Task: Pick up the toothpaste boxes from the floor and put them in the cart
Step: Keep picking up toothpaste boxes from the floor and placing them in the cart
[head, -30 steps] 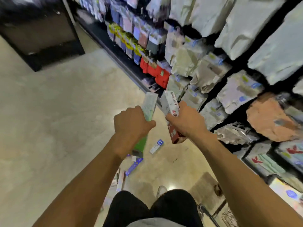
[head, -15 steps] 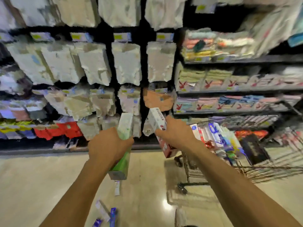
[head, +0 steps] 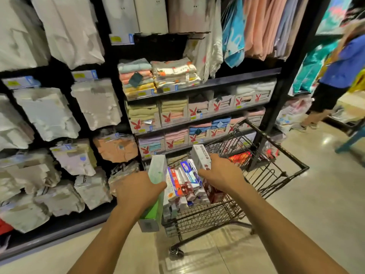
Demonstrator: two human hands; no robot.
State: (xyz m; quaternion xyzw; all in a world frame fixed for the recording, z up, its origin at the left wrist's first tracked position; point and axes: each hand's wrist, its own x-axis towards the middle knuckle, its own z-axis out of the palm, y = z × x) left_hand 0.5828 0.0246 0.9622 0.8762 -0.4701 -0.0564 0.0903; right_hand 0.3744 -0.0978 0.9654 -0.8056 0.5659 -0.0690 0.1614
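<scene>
Nearest the camera, two bare forearms are extended from the bottom edge, over the tan floor [head: 316, 204].
Left hand [head: 138, 192]: fingers clamped round a green-and-white toothpaste box [head: 158, 169], held upright. Its lower end is seen below the fist, just outside the near-left corner of the cart [head: 205, 216].
Right hand [head: 221, 176]: fingers wrapped round a red-and-white toothpaste box [head: 200, 156], tilted left. The box is held above the cart basket, not touching the load.
Cart: black wire, placed just beyond the hands, one castor [head: 176, 252] seen below its near end. A pile of toothpaste boxes [head: 186, 178] is stacked at the near-left end of the basket. The red item further in can't be identified.
Behind the cart: dark shelving with folded towels [head: 177, 109] stacked in rows. To the left, bagged textile packs [head: 96, 101] are hung on hooks.
Far right: a person in a blue top [head: 343, 70] is seen standing in the aisle, well apart from the cart.
</scene>
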